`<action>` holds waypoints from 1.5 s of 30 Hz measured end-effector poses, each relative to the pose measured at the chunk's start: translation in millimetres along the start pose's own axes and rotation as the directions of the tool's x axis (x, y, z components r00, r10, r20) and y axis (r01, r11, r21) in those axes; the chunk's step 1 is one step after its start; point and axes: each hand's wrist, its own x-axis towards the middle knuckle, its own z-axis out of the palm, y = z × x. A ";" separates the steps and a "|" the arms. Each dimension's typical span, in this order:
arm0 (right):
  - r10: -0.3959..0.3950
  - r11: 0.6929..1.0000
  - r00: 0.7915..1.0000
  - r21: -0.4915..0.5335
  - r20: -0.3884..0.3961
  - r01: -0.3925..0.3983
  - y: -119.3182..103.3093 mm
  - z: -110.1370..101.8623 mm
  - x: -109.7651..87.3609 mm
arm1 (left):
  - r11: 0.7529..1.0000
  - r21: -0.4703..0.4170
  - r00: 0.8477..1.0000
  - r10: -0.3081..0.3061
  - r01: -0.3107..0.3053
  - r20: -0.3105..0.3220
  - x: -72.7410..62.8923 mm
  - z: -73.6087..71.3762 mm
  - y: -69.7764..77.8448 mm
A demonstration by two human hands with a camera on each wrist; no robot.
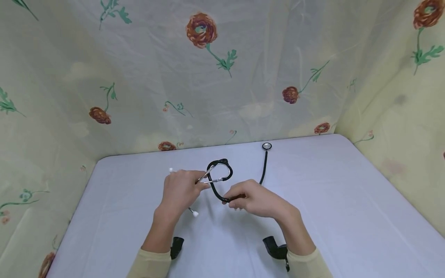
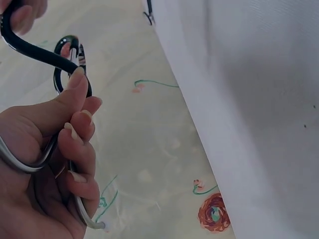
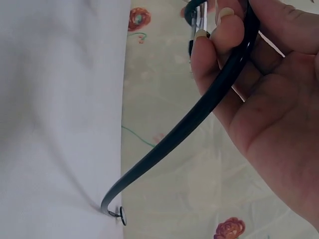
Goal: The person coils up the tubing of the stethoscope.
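My hands hold a stethoscope with black tubing (image 3: 169,139) above the white-covered table. The left hand (image 1: 180,189) grips the metal ear tubes, its fingers curled round them in the left wrist view. White ear tips (image 1: 195,214) stick out on either side of that hand. The tubing bends in a loop just right of the left fingers. My right hand (image 1: 255,199) pinches the tubing below this loop, between thumb and fingers. From there the tube runs away to the round chest piece (image 1: 266,146), near the table's far edge.
A pale cloth with printed flowers (image 1: 201,30) hangs behind the table (image 1: 121,208) and along both sides. Black curved pieces (image 1: 177,247) show beside the wrists, close to the beige sleeves (image 1: 151,264).
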 end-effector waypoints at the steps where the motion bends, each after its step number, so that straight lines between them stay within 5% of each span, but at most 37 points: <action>1: -0.002 1.000 1.000 -0.003 -0.009 0.002 0.0 -0.6 -0.2 | 1.000 0.005 1.000 0.001 -0.001 0.010 0.2 0.9 0.9; 10: -0.058 0.998 0.989 -0.035 -0.134 0.054 1.3 -9.4 -3.7 | 0.999 -0.015 0.996 0.037 -0.036 0.085 0.5 3.7 3.2; 20: -0.098 0.993 0.951 -0.097 -0.295 0.072 -0.3 -17.8 -10.3 | 0.993 -0.074 0.982 0.101 -0.090 0.158 -2.0 -2.6 8.6; 29: -0.151 0.988 0.919 -0.095 -0.363 0.125 3.2 -22.3 -12.9 | 0.970 -0.181 0.938 0.206 -0.159 0.279 -5.2 -4.1 12.9; 45: -0.083 0.996 0.899 -0.015 -0.431 0.085 14.7 -27.5 -12.9 | 0.912 -0.353 0.871 0.339 -0.211 0.355 -6.4 -2.9 25.9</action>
